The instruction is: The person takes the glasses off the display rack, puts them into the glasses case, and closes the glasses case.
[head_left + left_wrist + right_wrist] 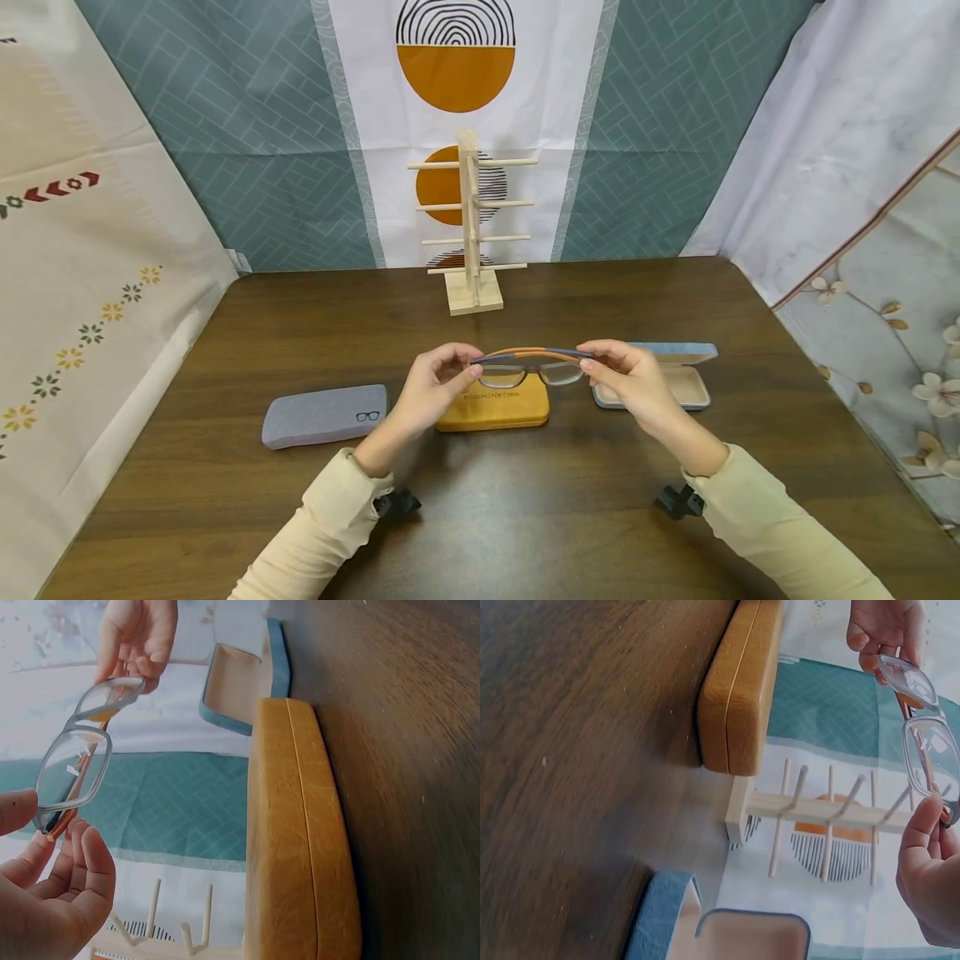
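A pair of eyeglasses (529, 368) with a grey frame and dark-and-orange temples is held up over the table, its temples folded. My left hand (433, 385) pinches one end of it between thumb and fingers. At the other end, my right hand (634, 382) pinches it the same way. Below the glasses lies a closed yellow glasses case (495, 408), partly hidden by the left hand. Behind the right hand stands an open blue glasses case (686, 383) with a beige lining; nothing shows in its visible part.
A closed grey-blue glasses case (324, 416) lies on the left of the brown wooden table (525, 508). At the back stands a wooden rack (471, 225) with several horizontal pegs. Patterned cloths (262, 150) hang behind and at both sides.
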